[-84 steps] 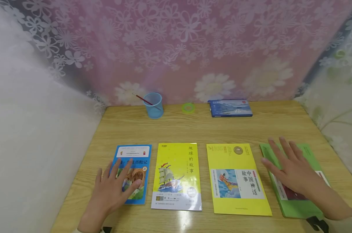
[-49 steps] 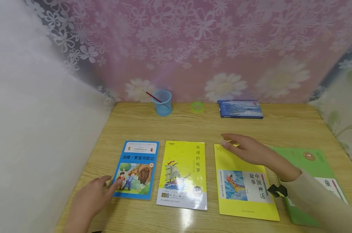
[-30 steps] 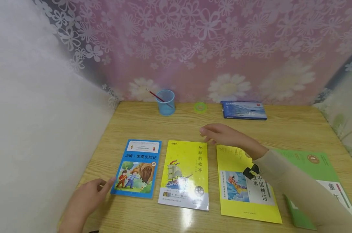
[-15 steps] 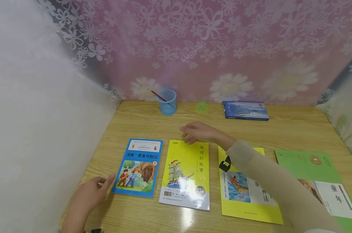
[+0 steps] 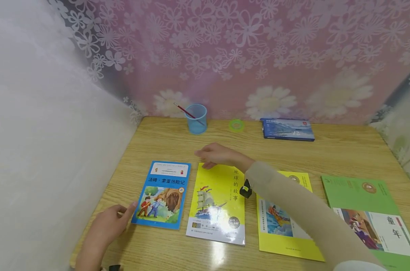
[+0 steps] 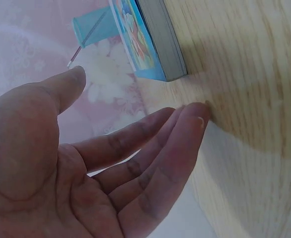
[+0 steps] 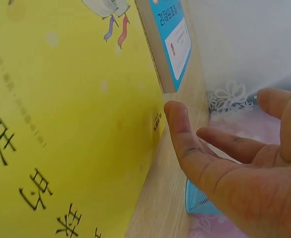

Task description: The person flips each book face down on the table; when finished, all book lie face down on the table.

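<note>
A blue book (image 5: pixel 162 201) with a cartoon cover lies at the left of a row of books. Just off its lower left edge is my left hand (image 5: pixel 106 226), thumb and fingers apart with nothing between them; the left wrist view shows the book's page edge beyond the fingertips. My right hand (image 5: pixel 218 155) hovers at the top edge of a yellow book (image 5: pixel 211 199) with a sailing ship. In the right wrist view its fingers (image 7: pixel 180 124) reach toward the blue book's corner and hold nothing.
Under my right forearm lies a second yellow book (image 5: pixel 286 248), and a green book (image 5: pixel 357 188) is at the far right. Along the back stand a blue mesh cup (image 5: pixel 196 126) with a pencil (image 5: pixel 182 109), a green tape roll (image 5: pixel 236 125) and a blue box (image 5: pixel 288 130).
My right hand has swept left from over the green book, past the second yellow book, to the ship book's top. My left hand has drawn back off the blue book to its lower left.
</note>
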Motion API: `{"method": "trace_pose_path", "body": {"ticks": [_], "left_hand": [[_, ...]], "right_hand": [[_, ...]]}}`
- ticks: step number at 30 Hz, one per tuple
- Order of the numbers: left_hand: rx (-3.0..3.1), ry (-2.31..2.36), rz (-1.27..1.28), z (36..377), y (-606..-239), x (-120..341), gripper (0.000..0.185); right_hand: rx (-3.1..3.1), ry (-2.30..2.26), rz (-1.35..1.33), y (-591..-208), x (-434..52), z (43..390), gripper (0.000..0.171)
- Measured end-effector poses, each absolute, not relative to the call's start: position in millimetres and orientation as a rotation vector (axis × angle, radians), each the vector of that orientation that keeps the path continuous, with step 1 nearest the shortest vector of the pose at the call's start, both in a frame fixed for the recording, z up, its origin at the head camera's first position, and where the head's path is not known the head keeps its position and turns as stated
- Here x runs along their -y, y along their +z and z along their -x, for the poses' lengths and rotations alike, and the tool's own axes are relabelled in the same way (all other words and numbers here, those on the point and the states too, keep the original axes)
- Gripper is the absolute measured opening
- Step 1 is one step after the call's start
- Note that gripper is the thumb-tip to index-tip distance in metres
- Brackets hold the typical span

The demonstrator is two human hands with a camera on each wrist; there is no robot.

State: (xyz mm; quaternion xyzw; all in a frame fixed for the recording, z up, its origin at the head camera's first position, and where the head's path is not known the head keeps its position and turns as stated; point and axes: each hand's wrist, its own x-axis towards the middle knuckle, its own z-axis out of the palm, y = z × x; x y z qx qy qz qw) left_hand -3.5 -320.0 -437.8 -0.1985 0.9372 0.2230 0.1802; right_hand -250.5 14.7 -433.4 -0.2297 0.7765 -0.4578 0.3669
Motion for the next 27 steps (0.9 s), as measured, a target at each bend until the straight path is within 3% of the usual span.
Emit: {"method": "trace_pose_path", "body": {"ticks": [10, 20, 27], "left_hand": [[-2.634, 0.662, 0.59, 5.0, -437.9, 314.6, 0.086], [-2.653, 0.706, 0.565, 7.8, -440.2, 310.0, 0.073], [-2.635, 0.723, 0.603, 11.0, -442.8, 305.3, 0.075]], "right_hand": [[-1.991, -1.163, 0.567, -438.8, 10.4, 250.4, 0.058], [-2.113, -1.034, 0.564, -443.4, 35.7, 243.2, 0.076], [-2.158, -0.945, 0.623, -443.1, 39.6, 242.1, 0.046]]}}
